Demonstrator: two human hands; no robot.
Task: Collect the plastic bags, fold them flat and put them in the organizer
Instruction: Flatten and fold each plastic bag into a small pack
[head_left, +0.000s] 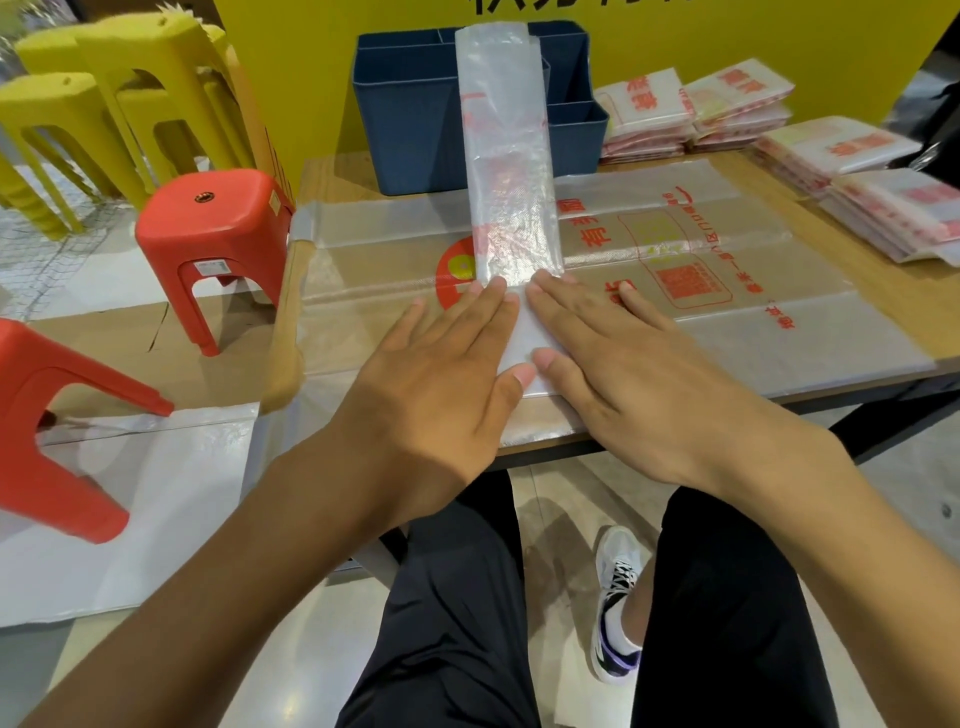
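Right now both hands lie flat, fingers straight and spread, pressing the near end of a long, narrow folded plastic bag (506, 171) onto the table (883, 291). Left hand (441, 374) and right hand (623, 364) sit side by side, thumbs almost touching over the bag's glossy folded edge. This crinkled, see-through strip with faint red print runs away from the hands, its far end resting up against the front of the dark blue organizer (410, 119), a hard plastic box with several square compartments. Under the strip lies a wide, flat sheet of clear bags (727, 249) printed in red, creased in long bands across the wooden tabletop. To the right sit stacks of folded bags (727, 109), square and smooth. On the left stand a red plastic stool (213, 234) and stacked yellow stools (104, 104).
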